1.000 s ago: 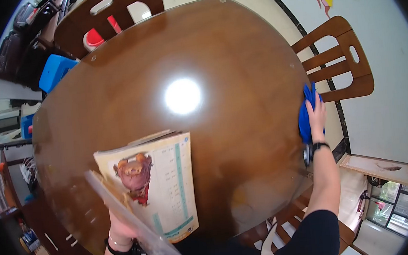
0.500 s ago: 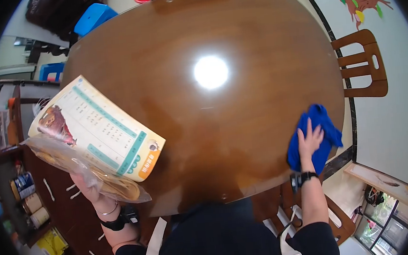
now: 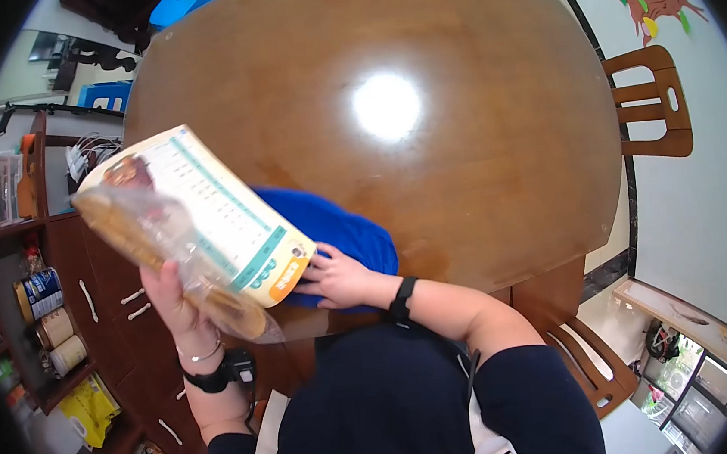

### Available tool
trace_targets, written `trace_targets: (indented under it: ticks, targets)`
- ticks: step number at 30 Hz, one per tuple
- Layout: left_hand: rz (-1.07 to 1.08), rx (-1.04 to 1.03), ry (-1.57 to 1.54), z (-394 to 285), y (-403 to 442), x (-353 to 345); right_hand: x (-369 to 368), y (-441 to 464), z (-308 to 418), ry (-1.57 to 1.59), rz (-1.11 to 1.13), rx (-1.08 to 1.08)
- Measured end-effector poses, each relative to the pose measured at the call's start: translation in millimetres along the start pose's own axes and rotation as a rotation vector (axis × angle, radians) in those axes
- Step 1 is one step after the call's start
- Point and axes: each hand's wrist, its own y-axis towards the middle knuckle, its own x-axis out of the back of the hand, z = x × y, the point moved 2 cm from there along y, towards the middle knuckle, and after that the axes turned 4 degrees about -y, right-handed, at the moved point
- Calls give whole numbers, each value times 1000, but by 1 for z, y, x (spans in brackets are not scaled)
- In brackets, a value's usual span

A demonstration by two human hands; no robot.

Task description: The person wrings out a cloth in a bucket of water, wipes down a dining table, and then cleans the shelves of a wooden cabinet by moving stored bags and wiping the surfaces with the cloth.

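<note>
My left hand is closed around a clear plastic bag with tan, flat items in it, raised over the table's left side. Against the bag lies a printed booklet with teal bands and an orange corner, held up together with it. My right hand rests palm down on a blue cloth, fingers apart, close to the booklet's lower right corner. Part of the cloth is hidden behind the booklet. The cloth lies on the brown glass-topped table near its front edge.
A wooden chair stands at the table's right side, another chair at the lower right. On the left are cabinet shelves with cans and a yellow bag. A blue stool stands beyond the far left edge.
My right hand has swept the blue cloth from the table's right edge leftward to beside the booklet. My left hand, bag and booklet have shifted slightly right. The view has moved a little.
</note>
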Motion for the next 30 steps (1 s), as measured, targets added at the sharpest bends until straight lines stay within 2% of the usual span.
trace_targets:
  ticks: [2,5,8,10,13,15,16,17,19,21,23,24,25,27,28,30]
  targets:
    - [49,40,7,14,7,-16,6,-24,6,85,9,28]
    - [161,174,-47,40,17,-63,49,-87,-24,-15,-154,-226]
    - [258,275,-181,62,23,-117,100,-170,-76,-301,-387,-573]
    - [299,308,-306,76,29,-153,118,-250,-106,-540,-449,-864]
    - [336,328,-393,95,46,-200,129,-396,-137,-824,-421,-1210]
    - [345,341,-344,125,70,-197,121,-500,-143,-958,-373,-1465]
    - [359,356,-299,141,80,-192,126,-529,-132,-942,-361,-1560]
    - [353,359,-295,156,89,-188,143,-550,-119,-796,-342,-1653]
    - [294,344,-42,173,100,-164,155,-582,-100,-341,-740,-1624]
    - [211,340,78,178,103,-142,178,-561,-76,-154,-942,-1458]
    - [128,307,324,189,113,-115,209,-490,-43,-74,-1012,-1416]
    - [91,271,413,192,119,-100,218,-468,-34,-152,-899,-1396]
    - [83,272,417,187,124,-92,220,-456,-31,-145,-893,-1391]
    - [11,192,841,173,134,-75,222,-418,-34,-201,-353,-1218]
    - [-7,240,884,174,139,-67,223,-395,-41,-200,-220,-1186]
    - [8,289,854,181,152,-43,203,-389,-66,-333,-288,-1198]
